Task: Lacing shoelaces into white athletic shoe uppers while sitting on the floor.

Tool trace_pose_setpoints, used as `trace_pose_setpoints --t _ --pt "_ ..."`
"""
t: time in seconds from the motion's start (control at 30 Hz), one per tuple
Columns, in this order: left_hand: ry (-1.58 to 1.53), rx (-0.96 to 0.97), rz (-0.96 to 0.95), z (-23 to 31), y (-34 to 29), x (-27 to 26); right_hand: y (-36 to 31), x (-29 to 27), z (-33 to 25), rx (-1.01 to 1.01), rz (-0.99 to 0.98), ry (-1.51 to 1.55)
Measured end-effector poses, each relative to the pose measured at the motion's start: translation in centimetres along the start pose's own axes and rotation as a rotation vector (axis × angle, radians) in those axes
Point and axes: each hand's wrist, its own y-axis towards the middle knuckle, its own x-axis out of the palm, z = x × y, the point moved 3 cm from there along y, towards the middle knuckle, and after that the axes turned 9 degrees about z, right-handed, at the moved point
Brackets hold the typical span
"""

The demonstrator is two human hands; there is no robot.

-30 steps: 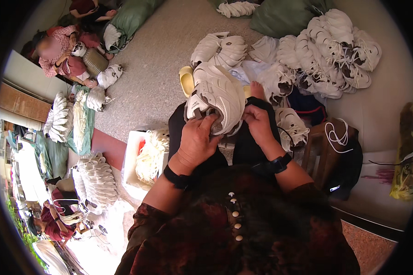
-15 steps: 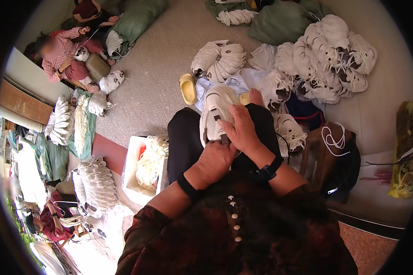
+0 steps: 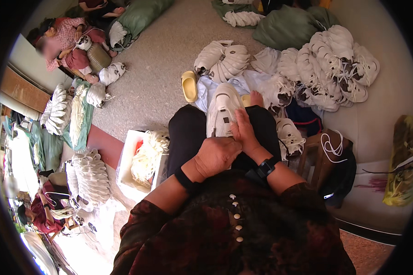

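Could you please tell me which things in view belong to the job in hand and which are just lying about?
In the job:
- white shoe, left hand at its near end, right hand along its side
- pale cords in the white box, probably

Apparently just lying about:
- yellow clog
- yellow plastic bag

Grey speckled floor [image 3: 156, 68] carries everything; clock read from the person's lap. Bundled white shoes [image 3: 232, 62] at 12, green sack [image 3: 280, 30] at 1, big white shoe heap [image 3: 328, 64] at 2, wooden stool [image 3: 308, 158] at 3, white box [image 3: 126, 158] at 8, green sheet [image 3: 87, 121] at 9, yellow clog [image 3: 189, 85] at 11, longer green sack [image 3: 142, 18] farther out at 11.
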Motion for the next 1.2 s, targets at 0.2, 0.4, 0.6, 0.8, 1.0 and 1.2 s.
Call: trace_pose_setpoints --t 0.2,0.4,0.6,0.8,1.0,1.2 --pt "0.152 -0.342 0.408 -7.3 1.4 3.1 0.4 -0.1 -0.4 -0.007 -0.082 -0.038" --pt "0.176 -0.43 0.404 -8.6 0.0 4.0 0.0 0.7 0.2 -0.135 -0.161 -0.038" --pt "0.24 -0.366 0.404 -8.0 0.3 5.1 0.5 -0.9 -1.8 -0.03 -0.291 -0.346" --pt "0.256 -0.406 0.417 -8.3 0.2 5.3 1.3 -0.6 -2.7 -0.039 -0.408 -0.504" --pt "0.275 -0.447 0.437 -8.0 0.6 5.2 1.7 -0.7 -2.4 -0.029 -0.398 -0.424" --pt "-0.179 -0.329 0.687 -8.4 -3.2 -4.1 1.7 -3.1 -2.8 -0.156 -0.409 -0.394"
